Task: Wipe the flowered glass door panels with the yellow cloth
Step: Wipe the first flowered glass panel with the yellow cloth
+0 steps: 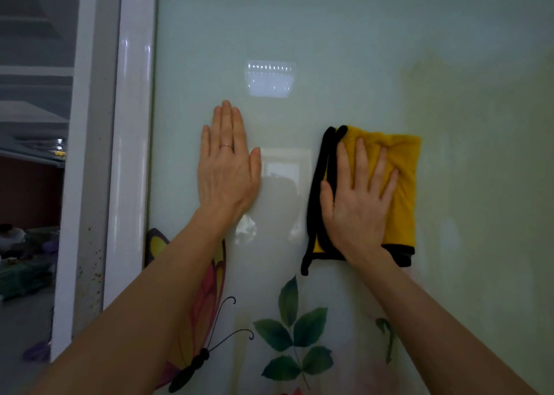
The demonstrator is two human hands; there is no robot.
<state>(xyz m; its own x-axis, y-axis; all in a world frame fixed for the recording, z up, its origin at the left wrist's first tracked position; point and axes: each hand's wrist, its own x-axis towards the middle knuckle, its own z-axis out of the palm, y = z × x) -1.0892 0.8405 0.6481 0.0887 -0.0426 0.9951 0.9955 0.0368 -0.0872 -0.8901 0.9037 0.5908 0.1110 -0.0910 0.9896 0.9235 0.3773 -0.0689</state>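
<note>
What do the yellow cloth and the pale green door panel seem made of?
Yellow black-edged cloth: probably plush microfibre, matte; it looks fuzzy and creases softly. Pale green door panel: seemingly glossy painted or printed glass; it mirrors lights and shapes.

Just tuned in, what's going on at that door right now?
A person is cleaning the glass door panel. The right hand presses a folded yellow cloth with black edging flat against the glass, fingers spread. The left hand rests flat on bare glass to the left of the cloth. Both are on the plain area above the printed butterfly and leaves. The white frame stands at the left edge.
</note>
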